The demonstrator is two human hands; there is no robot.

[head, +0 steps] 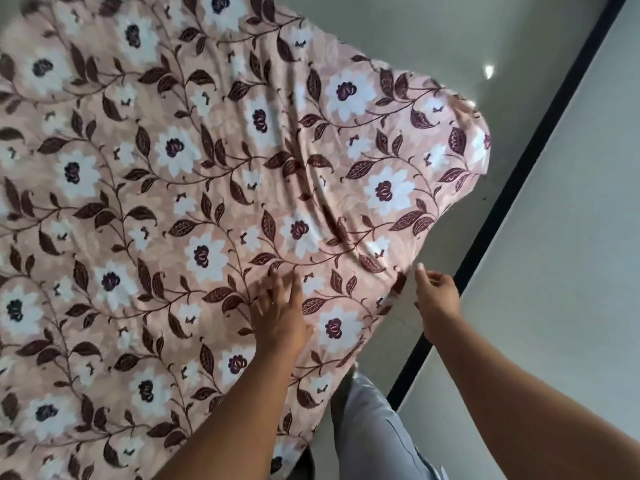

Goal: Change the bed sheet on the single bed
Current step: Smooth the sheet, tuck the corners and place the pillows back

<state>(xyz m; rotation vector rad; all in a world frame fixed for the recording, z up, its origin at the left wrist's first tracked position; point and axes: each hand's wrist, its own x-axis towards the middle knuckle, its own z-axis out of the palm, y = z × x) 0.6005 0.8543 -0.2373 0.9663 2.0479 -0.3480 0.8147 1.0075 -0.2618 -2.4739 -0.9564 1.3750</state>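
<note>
The left hand (280, 313) presses flat on the pink floral cotton bed sheet (194, 188); the right hand (434, 292), loosely curled, holds nothing, so the overhanging edge could slide floorward

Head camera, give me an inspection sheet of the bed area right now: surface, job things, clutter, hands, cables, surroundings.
Surface: single bed, covered edge to edge; the mattress itself is hidden.
Job's things: pink cotton bed sheet with white flowers and dark brown leaves, spread over the bed, with creases running toward the near right edge.
Clutter: nothing seen.
Grips: left hand lies flat on the sheet, fingers straight. Right hand is at the sheet's edge, fingers loosely curled; whether it pinches the fabric cannot be told.
Cables: nothing seen.
Surroundings: glossy grey tiled floor with a black strip running along it; the person's light grey trouser leg beside the bed.
</note>
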